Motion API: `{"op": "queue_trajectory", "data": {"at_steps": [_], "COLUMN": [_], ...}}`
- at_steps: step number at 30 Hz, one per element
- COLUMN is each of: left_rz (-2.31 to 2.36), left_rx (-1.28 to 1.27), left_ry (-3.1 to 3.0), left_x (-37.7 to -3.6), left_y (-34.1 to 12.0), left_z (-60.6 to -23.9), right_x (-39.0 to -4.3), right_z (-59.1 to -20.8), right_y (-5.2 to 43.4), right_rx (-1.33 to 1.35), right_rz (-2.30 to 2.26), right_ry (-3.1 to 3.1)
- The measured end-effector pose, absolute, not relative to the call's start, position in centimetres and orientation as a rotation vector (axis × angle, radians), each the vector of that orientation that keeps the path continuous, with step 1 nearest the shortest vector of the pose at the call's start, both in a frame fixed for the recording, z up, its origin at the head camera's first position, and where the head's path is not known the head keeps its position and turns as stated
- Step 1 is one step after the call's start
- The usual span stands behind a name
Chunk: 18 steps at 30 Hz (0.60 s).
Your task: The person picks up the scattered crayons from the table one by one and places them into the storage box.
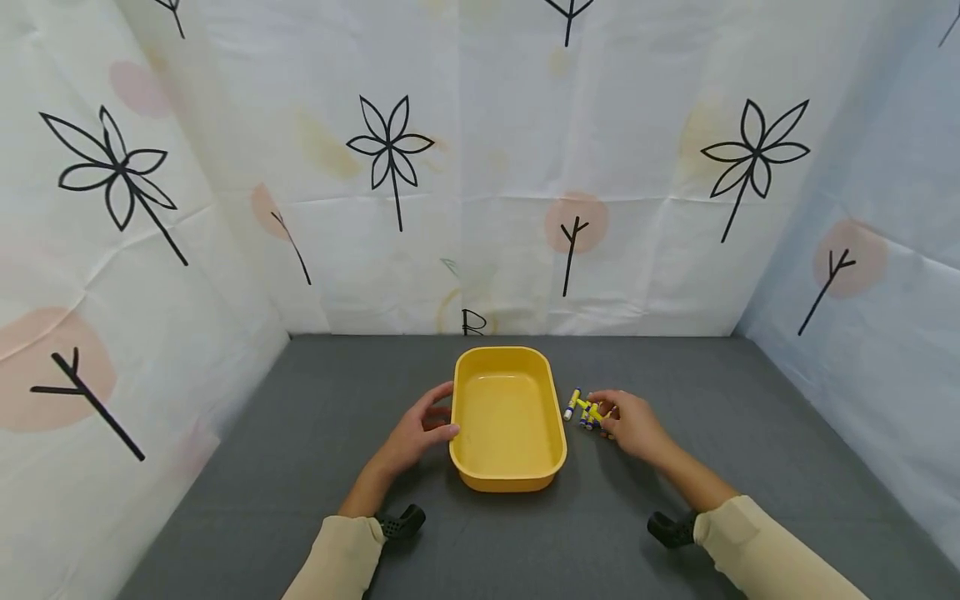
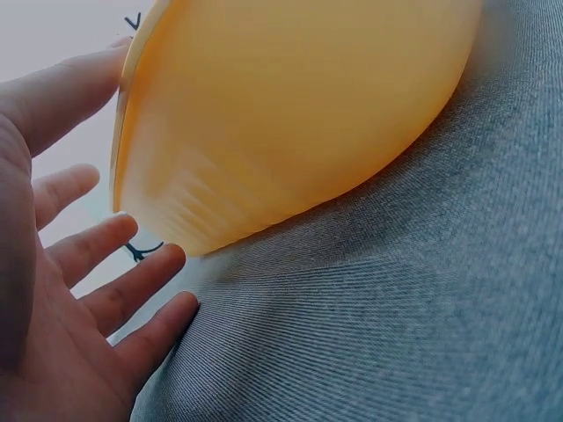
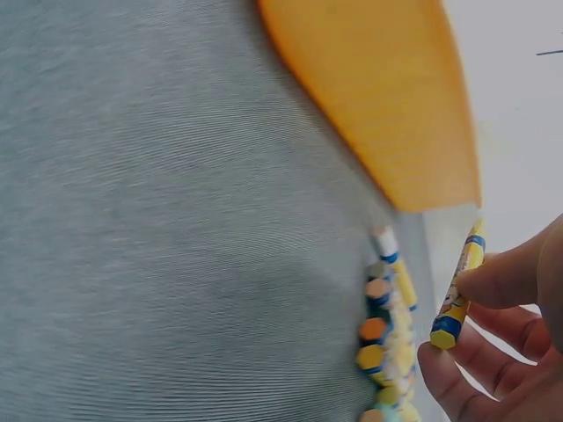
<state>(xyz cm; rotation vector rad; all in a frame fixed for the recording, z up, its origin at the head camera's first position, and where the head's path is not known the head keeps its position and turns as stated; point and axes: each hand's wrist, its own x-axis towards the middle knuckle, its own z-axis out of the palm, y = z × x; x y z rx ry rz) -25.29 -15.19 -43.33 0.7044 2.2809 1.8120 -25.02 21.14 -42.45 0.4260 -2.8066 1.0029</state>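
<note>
A yellow plastic basin (image 1: 508, 482) sits upright on the grey cloth. My left hand (image 1: 417, 429) is at its left side, thumb against the rim and the other fingers spread and loosely extended beside the wall. In the left wrist view, the basin's outer wall (image 2: 308, 114) fills the top. Right of the basin, my right hand (image 1: 632, 423) pinches a yellow crayon (image 3: 459, 286) with blue bands between thumb and fingers. The held crayon is raised over a group of crayons (image 3: 373, 330) lying side by side, partly hidden in the head view by my fingers.
Grey cloth (image 1: 337, 367) covers the tabletop. White fabric (image 1: 495, 267) printed with flowers and twigs hangs behind and along both sides. One crayon (image 1: 572, 405) lies close to the basin's right wall. A black wrist device (image 1: 671, 529) is on the right forearm.
</note>
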Motion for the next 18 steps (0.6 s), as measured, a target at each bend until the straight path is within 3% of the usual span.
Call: {"op": "queue_trajectory", "data": {"at_steps": [18], "left_rz": [1.751], "left_rx": [0.706], "left_ry": [2.298], "left_x": [-24.9], "left_y": [-15.4], "left_z": [-43.3], "right_x": [-28.3], "right_z": [-38.5], "right_y": [19.7], "right_rx": [0.393], "right_rz": [1.062], "right_ry": [-2.819]}}
